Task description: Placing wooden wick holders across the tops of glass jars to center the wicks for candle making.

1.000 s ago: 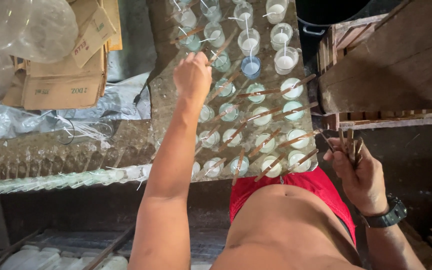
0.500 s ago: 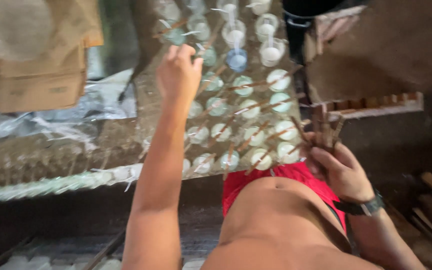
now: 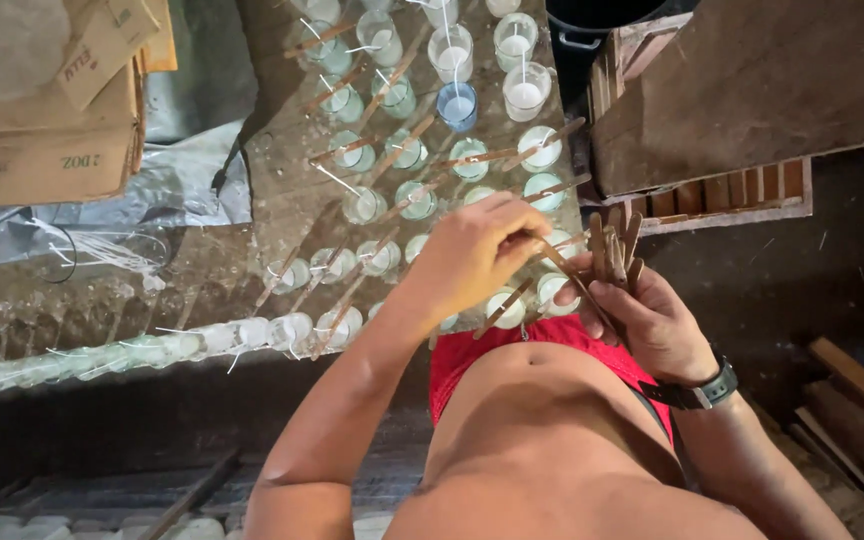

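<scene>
Left hand [image 3: 472,262] came back from the jars [image 3: 452,100], now pinching a stick [image 3: 564,270] from right hand's [image 3: 652,320] gripped bundle [image 3: 615,248].

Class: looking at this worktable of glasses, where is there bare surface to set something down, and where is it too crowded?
One bare strip of table lies between the plastic sheet and the left column of glasses. The glass rows, bridged by sticks, are packed. Near the left hand and the right hand with its stick bundle there is no room.
</scene>
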